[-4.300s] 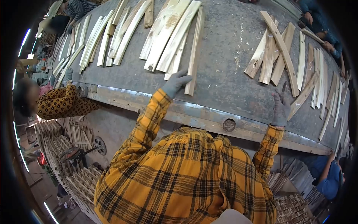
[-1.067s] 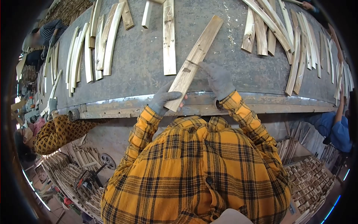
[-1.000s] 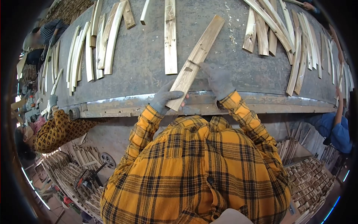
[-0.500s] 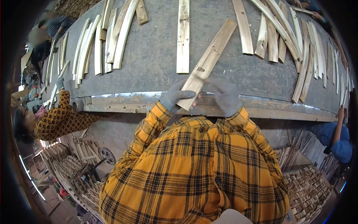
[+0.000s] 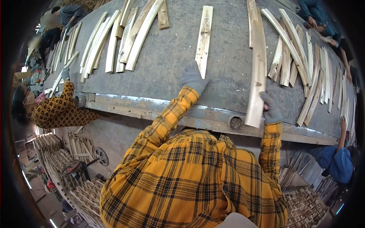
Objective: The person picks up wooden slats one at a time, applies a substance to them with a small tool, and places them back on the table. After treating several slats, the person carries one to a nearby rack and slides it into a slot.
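My left hand (image 5: 193, 79), in a grey glove, is at the near end of a pale wooden slat (image 5: 204, 36) with a chalk mark. Its fingers lie along the slat's left edge and seem closed on it; the thumb is mostly hidden. Off to the right, my right hand (image 5: 271, 108), gloved too, grips the right edge of a longer brownish slat (image 5: 257, 81) near its lower end. That end juts over the table's front edge, while the far end lies against another chalk-marked slat (image 5: 251, 19).
Several slats (image 5: 142, 34) lie at the left of the dark table (image 5: 167, 76), more slats (image 5: 291, 49) at the right. A person in a patterned sleeve (image 5: 57, 108) works at the left, one in blue (image 5: 336, 161) at the right. Stacked wood (image 5: 304, 205) stands below.
The brownish slat has moved from in front of me to the right, now in my right hand only. My left hand has let go of it and reached forward to the chalk-marked slat.
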Action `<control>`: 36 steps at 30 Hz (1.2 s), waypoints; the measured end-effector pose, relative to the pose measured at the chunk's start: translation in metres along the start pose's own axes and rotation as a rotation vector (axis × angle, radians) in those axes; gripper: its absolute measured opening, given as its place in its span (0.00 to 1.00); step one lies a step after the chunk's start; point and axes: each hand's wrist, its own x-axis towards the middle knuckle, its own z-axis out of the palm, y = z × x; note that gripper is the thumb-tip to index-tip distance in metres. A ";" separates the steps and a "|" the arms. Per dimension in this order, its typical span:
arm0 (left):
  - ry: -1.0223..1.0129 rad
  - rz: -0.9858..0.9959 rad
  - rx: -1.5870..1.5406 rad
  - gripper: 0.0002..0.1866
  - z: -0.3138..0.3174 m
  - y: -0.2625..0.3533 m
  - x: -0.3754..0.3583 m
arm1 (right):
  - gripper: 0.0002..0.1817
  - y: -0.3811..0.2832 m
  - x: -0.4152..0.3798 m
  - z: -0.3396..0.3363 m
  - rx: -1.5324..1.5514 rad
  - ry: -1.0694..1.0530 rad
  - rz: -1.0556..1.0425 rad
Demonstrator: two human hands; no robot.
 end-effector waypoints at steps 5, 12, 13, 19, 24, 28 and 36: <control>-0.289 -0.100 -0.156 0.38 0.006 -0.018 0.011 | 0.15 -0.035 0.017 -0.076 -0.122 0.118 -0.171; -0.725 -0.462 -1.639 0.22 -0.025 -0.071 -0.041 | 0.20 -0.064 0.069 -0.121 -0.666 0.669 -0.292; -0.720 -0.545 -1.738 0.21 -0.036 -0.072 -0.050 | 0.19 -0.065 0.064 -0.103 -0.671 0.609 -0.297; -0.771 -0.527 -1.810 0.19 -0.066 -0.076 -0.090 | 0.13 -0.021 0.051 0.013 -0.644 0.115 -0.212; -0.843 -0.655 -1.920 0.18 -0.074 -0.079 -0.110 | 0.13 0.028 0.072 0.071 -0.733 -0.116 -0.272; -0.827 -0.619 -1.801 0.18 -0.081 -0.080 -0.113 | 0.13 0.044 0.102 0.109 -0.983 -0.194 -0.463; -0.796 -0.563 -1.656 0.20 -0.072 -0.085 -0.110 | 0.19 0.059 0.100 0.115 -1.256 -0.488 -0.514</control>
